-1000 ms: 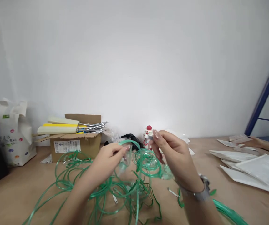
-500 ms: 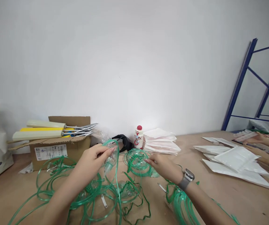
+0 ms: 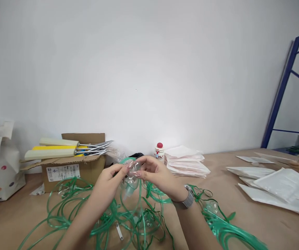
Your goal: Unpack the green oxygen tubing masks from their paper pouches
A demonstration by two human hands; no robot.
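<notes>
Between both hands, above the table, is a clear plastic oxygen mask (image 3: 130,183) with a pale green connector pointing down. My left hand (image 3: 115,175) pinches its left edge. My right hand (image 3: 156,175), with a watch on the wrist, has its thumb and fingers closed on the mask's right side. Green tubing (image 3: 68,208) lies in loose loops below and to the left, with more clear masks among it. A tangle of green elastic strap (image 3: 152,222) rests below the hands. Beyond the right forearm lies a bundle of green tubing (image 3: 233,229) with another mask.
Behind stand a cardboard box (image 3: 89,170) holding long-handled metal tools, a bottle with a red cap (image 3: 159,151) and a stack of white packets (image 3: 187,163). More white packets (image 3: 282,184) lie at right. A white bag (image 3: 3,170) stands at left, a blue rack (image 3: 282,90) at right.
My right hand has moved left from the coiled tubing and joined my left hand on the mask. The view has turned slightly left, so the person's hands at far right have mostly left the view.
</notes>
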